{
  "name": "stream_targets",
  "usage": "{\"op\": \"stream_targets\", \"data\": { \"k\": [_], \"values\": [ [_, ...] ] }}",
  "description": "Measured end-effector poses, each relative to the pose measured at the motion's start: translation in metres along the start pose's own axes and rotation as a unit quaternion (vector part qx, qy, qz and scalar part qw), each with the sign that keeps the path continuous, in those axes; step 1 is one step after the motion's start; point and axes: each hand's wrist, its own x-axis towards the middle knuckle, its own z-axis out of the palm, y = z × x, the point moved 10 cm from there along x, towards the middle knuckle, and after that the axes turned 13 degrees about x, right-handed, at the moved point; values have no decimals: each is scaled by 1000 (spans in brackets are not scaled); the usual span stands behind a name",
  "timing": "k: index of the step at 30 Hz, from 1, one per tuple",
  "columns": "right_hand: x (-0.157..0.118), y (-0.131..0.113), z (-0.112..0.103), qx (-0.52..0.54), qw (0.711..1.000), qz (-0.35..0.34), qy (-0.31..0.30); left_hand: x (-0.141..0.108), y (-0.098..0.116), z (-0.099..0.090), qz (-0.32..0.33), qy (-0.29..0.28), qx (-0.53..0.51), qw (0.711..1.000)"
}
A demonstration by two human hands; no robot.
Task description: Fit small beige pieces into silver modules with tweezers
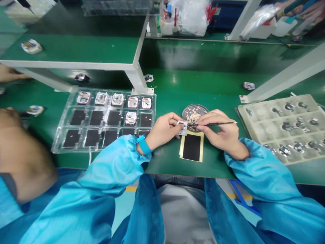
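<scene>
Near the middle of the green table, my left hand [165, 130] pinches a small white watch-like case [182, 127] between thumb and fingers. My right hand [219, 130] is closed on thin dark tweezers [223, 123], whose tip is at the right side of the case. Just behind both hands lies a round dark dish [205, 109] with many small tan and black bits. Below the case, a black sheet [192, 147] on yellow backing rests on the table. The tweezers' tip is too small to make out clearly.
A clear tray [58, 135] with watch cases and black pads stands at the left, a beige tray [259, 134] with metallic parts at the right. White shelf posts [135, 76] rise behind. Another person's arm [22, 156] is at the far left.
</scene>
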Motion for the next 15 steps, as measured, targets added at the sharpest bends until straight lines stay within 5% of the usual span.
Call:
{"op": "stream_targets", "data": {
  "k": [15],
  "values": [
    [-3,2,3,-18,1000,5,-7,0,2,0,5,-3,-9,1000]
  ]
}}
